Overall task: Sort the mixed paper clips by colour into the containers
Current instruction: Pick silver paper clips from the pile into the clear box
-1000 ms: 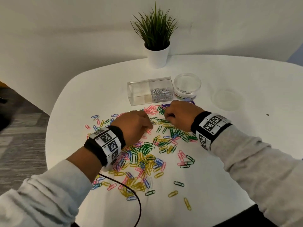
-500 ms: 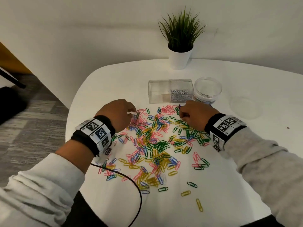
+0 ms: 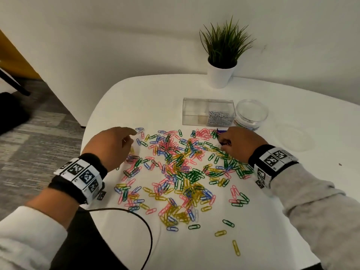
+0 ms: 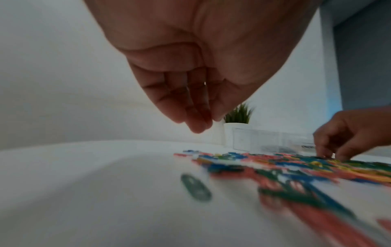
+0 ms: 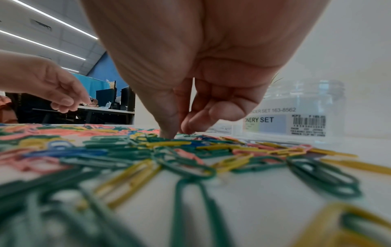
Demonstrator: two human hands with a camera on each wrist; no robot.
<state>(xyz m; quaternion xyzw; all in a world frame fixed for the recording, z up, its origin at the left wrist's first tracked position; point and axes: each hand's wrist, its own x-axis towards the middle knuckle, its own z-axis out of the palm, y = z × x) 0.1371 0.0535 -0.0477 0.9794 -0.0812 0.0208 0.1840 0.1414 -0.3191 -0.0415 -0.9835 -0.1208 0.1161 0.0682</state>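
Observation:
A mixed pile of pink, green, yellow and blue paper clips (image 3: 183, 172) is spread over the white table (image 3: 214, 250). Behind it stand a clear two-compartment box (image 3: 194, 112), with silvery clips (image 3: 218, 116) in its right half, and a round clear jar (image 3: 251, 114). My left hand (image 3: 116, 145) hovers over the pile's far left edge, fingers straight and together (image 4: 198, 127), with nothing seen in them. My right hand (image 3: 235, 141) is at the pile's far right edge near the jar. Its thumb and forefinger (image 5: 169, 130) pinch down on a clip in the pile (image 5: 148, 147); its colour is hidden.
A potted grass plant (image 3: 222, 55) stands at the back by the wall. A clear round lid (image 3: 295, 137) lies right of the jar. A small dark purple thing (image 3: 222, 131) lies by my right hand. A black cable (image 3: 136, 221) runs over the near left table edge.
My left hand has moved from the pile's middle out to its far left edge and its fingers have straightened. My right hand has stayed at the pile's far right edge.

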